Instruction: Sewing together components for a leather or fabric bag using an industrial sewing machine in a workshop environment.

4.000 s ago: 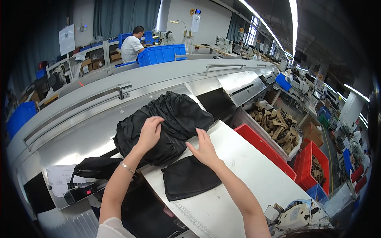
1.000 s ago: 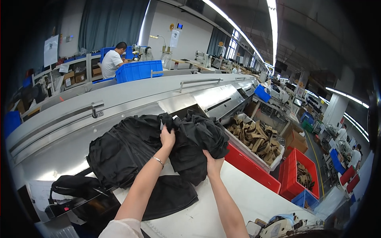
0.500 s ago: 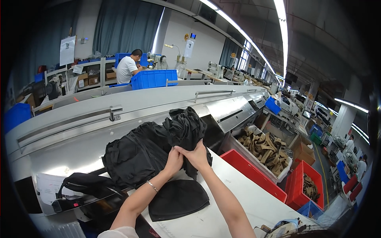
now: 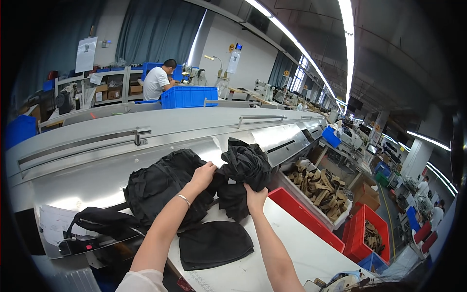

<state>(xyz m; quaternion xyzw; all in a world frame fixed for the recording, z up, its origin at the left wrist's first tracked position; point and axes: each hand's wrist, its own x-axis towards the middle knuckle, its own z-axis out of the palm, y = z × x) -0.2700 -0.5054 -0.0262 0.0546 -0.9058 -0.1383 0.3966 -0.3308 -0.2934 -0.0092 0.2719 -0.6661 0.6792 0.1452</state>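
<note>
2 hands (image 4: 202, 179) (image 4: 255, 198), 2 black cloth bundles (image 4: 158, 187) (image 4: 245, 164), 1 flat black cloth (image 4: 215, 245), 2 red bins (image 4: 305, 221) (image 4: 353, 233), 1 bracelet (image 4: 184, 200)

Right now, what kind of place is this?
Probably a sewing workshop or factory. There are piles of black cloth, a big heap of tan strips, and what look like sewing machines in the background.

White tabletop (image 4: 296, 233): flat black cloth piece (image 4: 215, 244). Metal surface (image 4: 92, 177) beyond: heaped black fabric (image 4: 158, 185).
</note>
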